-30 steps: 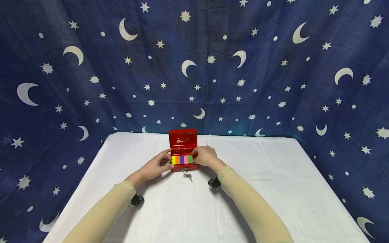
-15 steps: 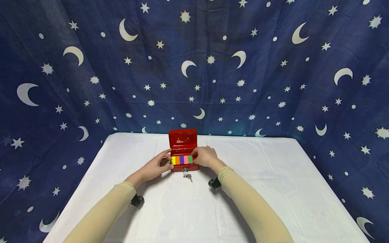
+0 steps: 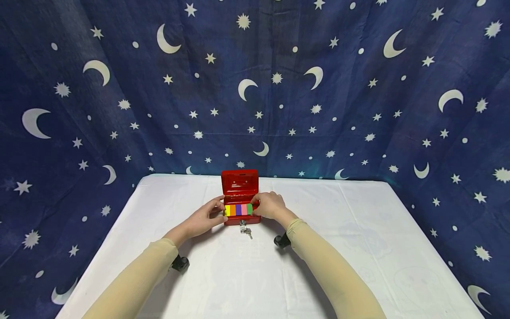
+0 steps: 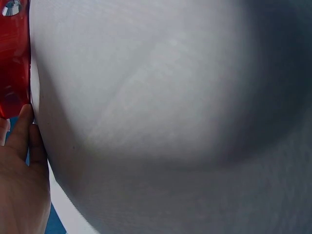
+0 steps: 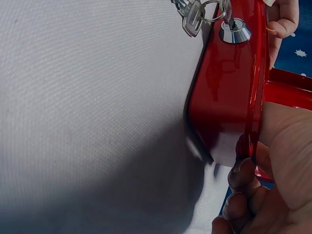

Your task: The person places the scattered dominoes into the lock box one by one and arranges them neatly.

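A small red cash box (image 3: 241, 220) stands on the white table with its lid (image 3: 240, 182) raised. Inside lies a row of coloured blocks: yellow (image 3: 227, 210), orange, purple, pink and green (image 3: 249, 209). My left hand (image 3: 202, 219) holds the box's left end, thumb at the front corner and fingers at the side, close to the yellow block. At the other end, my right hand (image 3: 271, 206) reaches over the rim and pinches the green block, its fingertips partly hidden. In the right wrist view its remaining fingers (image 5: 242, 174) curl outside the wall.
Keys (image 3: 249, 232) hang from the lock on the box's front. White cloth covers the table (image 3: 239, 283). Behind it hangs a dark blue curtain (image 3: 279, 119) with moons and stars. Black wrist cameras (image 3: 180, 264) sit under both forearms.
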The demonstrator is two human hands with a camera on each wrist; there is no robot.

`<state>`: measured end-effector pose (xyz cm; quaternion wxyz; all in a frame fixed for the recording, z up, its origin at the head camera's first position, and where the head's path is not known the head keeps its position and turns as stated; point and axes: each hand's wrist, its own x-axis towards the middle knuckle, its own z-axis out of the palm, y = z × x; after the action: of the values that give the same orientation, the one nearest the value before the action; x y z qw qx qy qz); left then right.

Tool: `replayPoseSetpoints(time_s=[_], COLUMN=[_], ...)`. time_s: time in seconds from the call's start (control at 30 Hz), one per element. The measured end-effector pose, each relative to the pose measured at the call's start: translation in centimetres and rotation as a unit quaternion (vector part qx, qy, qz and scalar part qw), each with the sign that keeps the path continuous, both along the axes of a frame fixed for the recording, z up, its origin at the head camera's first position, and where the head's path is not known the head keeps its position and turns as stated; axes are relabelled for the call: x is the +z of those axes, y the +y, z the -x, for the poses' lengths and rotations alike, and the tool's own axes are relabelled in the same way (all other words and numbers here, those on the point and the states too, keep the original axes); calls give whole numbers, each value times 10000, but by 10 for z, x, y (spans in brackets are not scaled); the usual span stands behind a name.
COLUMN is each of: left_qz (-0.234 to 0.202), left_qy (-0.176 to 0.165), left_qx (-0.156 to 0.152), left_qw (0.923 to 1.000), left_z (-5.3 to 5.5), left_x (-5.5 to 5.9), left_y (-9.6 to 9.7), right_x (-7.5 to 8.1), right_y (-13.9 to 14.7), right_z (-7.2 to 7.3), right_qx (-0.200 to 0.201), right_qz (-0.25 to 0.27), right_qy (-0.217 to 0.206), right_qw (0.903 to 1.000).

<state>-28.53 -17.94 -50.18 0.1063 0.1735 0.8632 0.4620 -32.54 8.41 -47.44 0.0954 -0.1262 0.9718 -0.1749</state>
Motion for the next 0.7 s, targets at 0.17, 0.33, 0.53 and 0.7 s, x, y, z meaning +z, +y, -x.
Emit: replayPoseSetpoints(time_s=[0.17, 0.33, 0.53, 0.7], left_qz=[-79, 25, -10, 92], left_qy=[10, -11, 33, 42], left_qx=[24, 54, -12, 14], left_qw=[10000, 10000, 10000, 9999], left_z=[0, 0, 0, 0], left_x=[0, 2, 2, 2], left_y=[0, 1, 1, 0], right_x=[1, 2, 4, 6], right_y=[1, 2, 8, 20], right_z=[-1, -1, -2, -7], right_qx=[26, 52, 214, 264], right_qz=[98, 203, 620, 1036], right_qy=[-15, -15, 312, 841], right_qw=[9999, 9998, 9974, 9907])
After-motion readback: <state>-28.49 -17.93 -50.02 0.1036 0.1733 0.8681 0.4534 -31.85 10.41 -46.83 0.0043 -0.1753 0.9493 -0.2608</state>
